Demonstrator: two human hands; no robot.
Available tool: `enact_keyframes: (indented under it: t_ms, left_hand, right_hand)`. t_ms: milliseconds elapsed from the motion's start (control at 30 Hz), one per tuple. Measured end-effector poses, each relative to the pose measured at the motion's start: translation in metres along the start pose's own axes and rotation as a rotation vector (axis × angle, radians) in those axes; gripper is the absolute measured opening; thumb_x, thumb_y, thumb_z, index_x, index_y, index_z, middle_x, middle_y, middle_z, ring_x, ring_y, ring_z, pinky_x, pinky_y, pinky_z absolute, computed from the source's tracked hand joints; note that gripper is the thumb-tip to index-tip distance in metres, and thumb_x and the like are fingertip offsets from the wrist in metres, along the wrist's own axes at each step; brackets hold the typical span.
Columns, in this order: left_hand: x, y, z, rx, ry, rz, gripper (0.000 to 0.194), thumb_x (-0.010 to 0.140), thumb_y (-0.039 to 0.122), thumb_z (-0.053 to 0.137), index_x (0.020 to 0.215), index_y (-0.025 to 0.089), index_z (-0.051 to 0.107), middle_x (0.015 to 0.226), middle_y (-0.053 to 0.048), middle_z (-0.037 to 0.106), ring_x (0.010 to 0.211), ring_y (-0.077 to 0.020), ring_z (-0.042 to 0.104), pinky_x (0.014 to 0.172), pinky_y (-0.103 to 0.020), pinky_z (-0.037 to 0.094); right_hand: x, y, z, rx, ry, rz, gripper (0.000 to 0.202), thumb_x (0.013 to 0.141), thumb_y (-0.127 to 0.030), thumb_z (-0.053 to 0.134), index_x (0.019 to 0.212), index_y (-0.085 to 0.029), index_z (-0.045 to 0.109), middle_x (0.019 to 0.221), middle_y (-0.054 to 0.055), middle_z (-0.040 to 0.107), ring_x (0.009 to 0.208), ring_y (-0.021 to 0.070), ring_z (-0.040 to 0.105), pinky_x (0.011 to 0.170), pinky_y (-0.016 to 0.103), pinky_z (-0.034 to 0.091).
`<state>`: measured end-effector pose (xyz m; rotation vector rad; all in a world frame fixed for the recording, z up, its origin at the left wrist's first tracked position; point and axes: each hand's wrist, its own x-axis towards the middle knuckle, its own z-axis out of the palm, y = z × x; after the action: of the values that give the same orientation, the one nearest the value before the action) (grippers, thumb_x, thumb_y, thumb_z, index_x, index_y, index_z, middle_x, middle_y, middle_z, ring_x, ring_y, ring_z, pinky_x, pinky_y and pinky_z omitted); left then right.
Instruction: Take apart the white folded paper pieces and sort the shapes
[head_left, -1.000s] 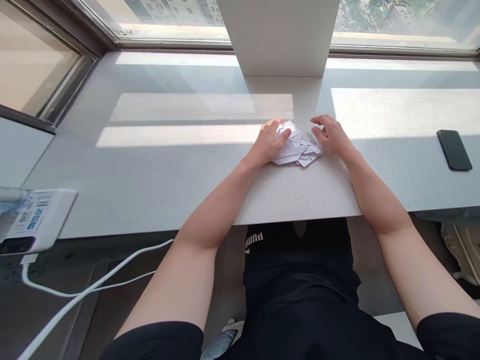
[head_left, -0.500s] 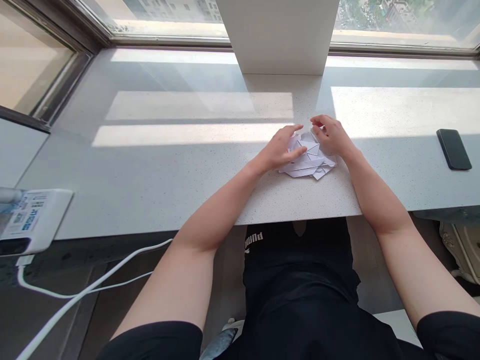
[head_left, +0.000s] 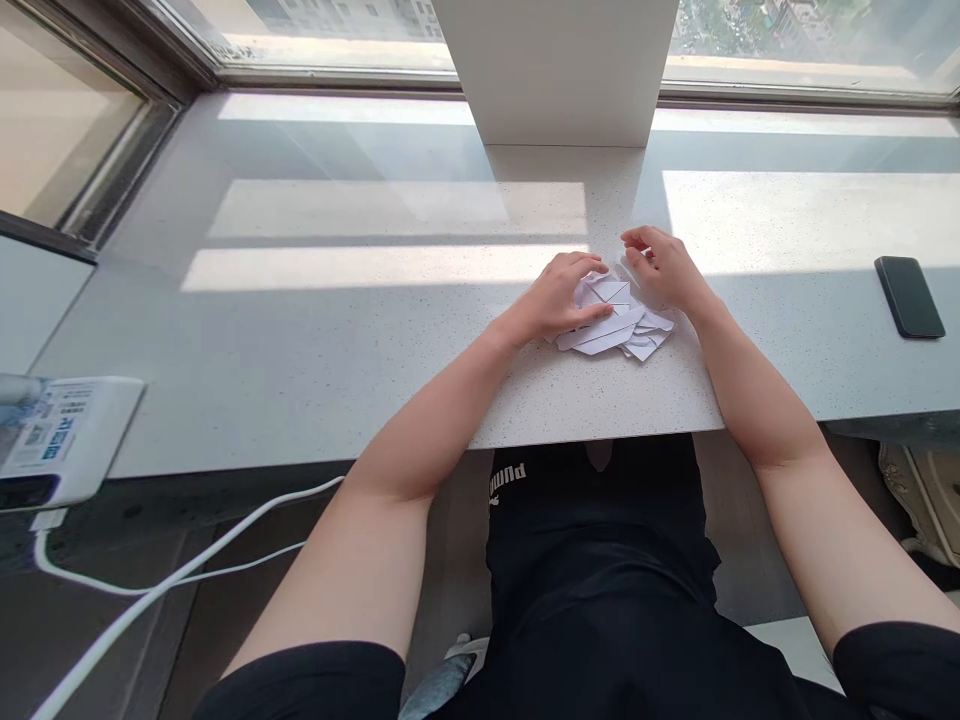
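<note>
A loose pile of folded white paper pieces (head_left: 607, 325) lies on the white speckled counter (head_left: 360, 380), close to its front edge. My left hand (head_left: 566, 295) rests at the pile's left side, thumb and fingers apart over the upper pieces. A folded piece with crossing creases shows between that thumb and the fingertips; no firm grip is visible. At the pile's upper right, my right hand (head_left: 660, 268) is loosely curved, with a gap between thumb and forefinger and nothing visible in it. The palm side partly hides the pieces beneath.
A black phone (head_left: 909, 297) lies on the counter at the right. At the left edge sits a white device (head_left: 82, 430) with a label and a plugged-in white cable (head_left: 187, 570). A white pillar (head_left: 562, 75) rises behind the pile, between windows.
My left hand's fingers have come down a little onto the pile. The top paper pieces have shifted and spread slightly. My right hand is almost where it was.
</note>
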<state>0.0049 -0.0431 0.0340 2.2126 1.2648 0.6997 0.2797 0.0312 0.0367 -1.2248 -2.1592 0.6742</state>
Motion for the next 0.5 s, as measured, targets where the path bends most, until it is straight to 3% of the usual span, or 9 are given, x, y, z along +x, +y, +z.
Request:
enact_keyframes:
  t_ms: [233,500]
  left_hand:
    - [0.002,-0.003,-0.005,-0.083,0.071,-0.108,0.040,0.104,0.044,0.086,0.139,0.026,0.082,0.151,-0.015,0.089,0.141,-0.0408,0.083,0.125,-0.061,0.069]
    - [0.003,-0.007,-0.001,-0.170,0.199,-0.158,0.056,0.107,0.038,0.090,0.159,0.028,0.075,0.155,-0.016,0.088,0.142,-0.0359,0.084,0.121,-0.054,0.073]
  right_hand:
    - [0.000,-0.006,-0.002,0.022,-0.027,0.015,0.045,0.122,-0.061,0.074,0.156,-0.033,0.084,0.134,0.015,0.091,0.133,0.0416,0.084,0.118,0.067,0.073]
    - [-0.005,-0.012,-0.005,0.092,-0.134,0.013,0.053,0.115,-0.076,0.080,0.142,-0.030,0.086,0.128,0.014,0.092,0.114,0.0364,0.084,0.110,0.060,0.072]
